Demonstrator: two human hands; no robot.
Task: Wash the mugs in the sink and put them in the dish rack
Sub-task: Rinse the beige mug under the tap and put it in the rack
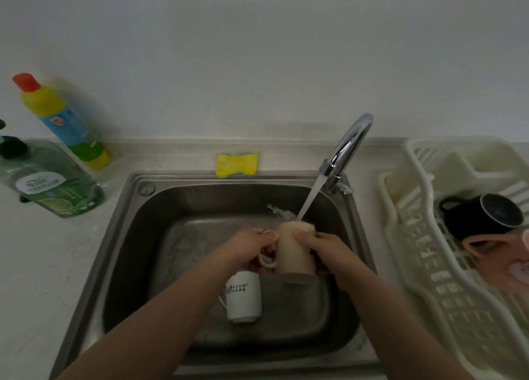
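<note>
Both hands hold a beige mug (294, 250) over the middle of the sink (120, 236), a little toward its back right corner, under the water stream (310, 196) that falls from the faucet (347, 147). The left hand (252, 248) grips the mug's handle with curled fingers, and the right hand (323, 250) wraps around the mug's body, the thumb lying on its side. The mug is tilted, its upper end in the stream, and water splashes off it toward the back wall. A white mug (243, 296) with dark text lies on the sink floor just below the left hand, near the front edge of the basin; the left part of the basin floor around it is open. At the right edge of the counter stands the dish rack (429, 265), which holds a black mug (481, 216) and a pink mug (503, 262) in its far right part. A yellow sponge (236, 165) rests on the back rim of the sink. At the left back corner of the counter stand a green soap bottle (54, 182) and a yellow bottle (63, 122).
</note>
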